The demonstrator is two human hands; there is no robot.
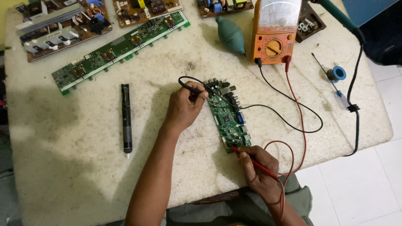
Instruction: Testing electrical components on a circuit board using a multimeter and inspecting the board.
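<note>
Probing is the step in hand, to judge by how the leads lie: a small green board (228, 115) sits on the worn white table (83, 167) just below and left of the orange meter (274, 35), and both hands work at it. The left hand (184, 106) rests at the board's upper left corner, fingers curled together and pinching the black probe (193, 88), whose tip points onto the connectors at that end. The right hand (257, 167) sits at the board's lower end, nearest the person, fingers pressed round the red probe (255, 163) like a pen, its tip touching the board's bottom edge. Black and red leads loop off to the right of the board and run up into the meter's sockets. Left of the board, well apart, a black desoldering pump (126, 119) lies lengthwise. Above and left of the board a long green strip board (119, 48) lies aslant, with brown power boards (63, 25) beyond it at the table's far edge. Just left of the meter lies a teal rubber blower (230, 34). Right of the board, past the leads, sit a blue solder spool (337, 73) and a thin screwdriver (333, 83), near a black cable (356, 104) that drops over the table's edge. A next move would, I judge, call for keeping both tips steady on their points while the dial is read; the meter's face is too washed out to read here.
</note>
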